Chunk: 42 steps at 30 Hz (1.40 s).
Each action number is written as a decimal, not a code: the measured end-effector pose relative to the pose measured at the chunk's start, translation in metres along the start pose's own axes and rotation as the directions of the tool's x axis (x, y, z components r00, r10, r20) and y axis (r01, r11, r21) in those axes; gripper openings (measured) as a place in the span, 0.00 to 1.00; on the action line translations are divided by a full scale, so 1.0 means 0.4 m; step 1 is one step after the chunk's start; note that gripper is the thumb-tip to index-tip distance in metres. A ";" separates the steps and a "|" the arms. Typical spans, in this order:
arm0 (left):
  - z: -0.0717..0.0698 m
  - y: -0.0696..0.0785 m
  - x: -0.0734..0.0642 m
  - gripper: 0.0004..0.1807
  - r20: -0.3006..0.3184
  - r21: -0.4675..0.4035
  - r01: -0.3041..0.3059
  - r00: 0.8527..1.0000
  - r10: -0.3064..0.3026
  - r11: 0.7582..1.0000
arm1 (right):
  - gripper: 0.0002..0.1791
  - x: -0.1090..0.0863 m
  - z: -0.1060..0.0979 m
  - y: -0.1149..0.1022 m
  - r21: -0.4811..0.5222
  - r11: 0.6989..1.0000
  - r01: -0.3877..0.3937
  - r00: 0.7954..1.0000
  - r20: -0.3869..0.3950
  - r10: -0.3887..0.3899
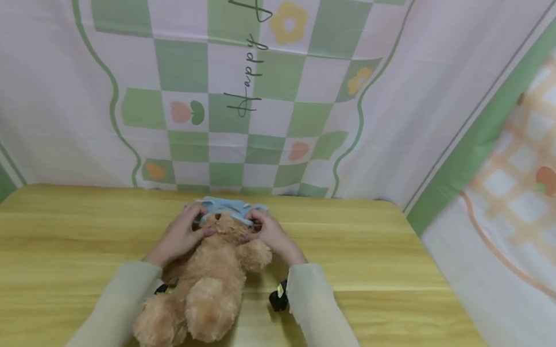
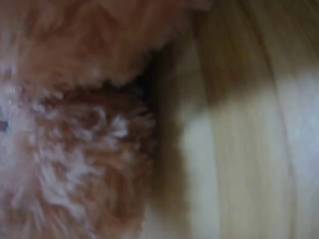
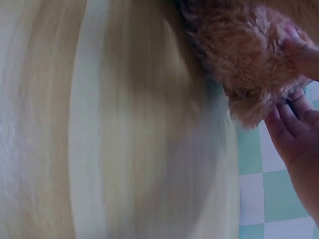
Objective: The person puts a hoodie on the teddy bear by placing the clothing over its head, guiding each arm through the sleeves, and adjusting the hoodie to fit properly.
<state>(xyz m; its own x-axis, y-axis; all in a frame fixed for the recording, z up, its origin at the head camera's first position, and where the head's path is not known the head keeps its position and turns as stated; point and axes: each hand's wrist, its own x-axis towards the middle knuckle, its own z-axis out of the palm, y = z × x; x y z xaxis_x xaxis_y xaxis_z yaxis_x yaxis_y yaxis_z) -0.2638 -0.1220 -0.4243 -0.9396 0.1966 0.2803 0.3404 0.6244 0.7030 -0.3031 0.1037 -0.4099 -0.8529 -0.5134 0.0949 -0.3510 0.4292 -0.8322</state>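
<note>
A fluffy light-brown teddy bear [image 1: 216, 270] lies on its back on the wooden table, feet towards the person. A light-blue cloth piece [image 1: 227, 208] covers the top of its head. My left hand [image 1: 182, 234] holds one side of the head, thumb by the chin and fingers at the cloth's edge. On the other side my right hand [image 1: 273, 233] grips likewise; the right wrist view has its thumb on the fur and its fingers [image 3: 286, 122] curled around the edge. Brown fur [image 2: 84, 164] fills much of the left wrist view, where the left hand is hidden.
The wooden table [image 1: 378, 290] extends to both sides of the bear. Right behind its far edge hangs a green-and-white checked curtain [image 1: 227, 75]. An orange-checked cloth [image 1: 552, 143] hangs at the right. A black wrist device [image 1: 279, 296] sits under the right sleeve.
</note>
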 end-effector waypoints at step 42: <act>0.006 0.001 -0.045 0.31 0.042 -0.050 0.084 0.996 -0.082 0.995 | 0.18 -0.043 -0.032 -0.034 -0.100 0.994 -0.034 0.998 -0.055 0.029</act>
<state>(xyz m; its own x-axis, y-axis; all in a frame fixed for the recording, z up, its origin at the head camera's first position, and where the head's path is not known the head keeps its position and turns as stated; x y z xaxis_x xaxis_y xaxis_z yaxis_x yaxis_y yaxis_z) -0.2470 -0.1232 -0.4306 -0.9650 0.1764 0.1940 0.2616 0.6000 0.7560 -0.2886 0.1161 -0.3933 -0.8828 -0.4588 0.1009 -0.3584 0.5190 -0.7760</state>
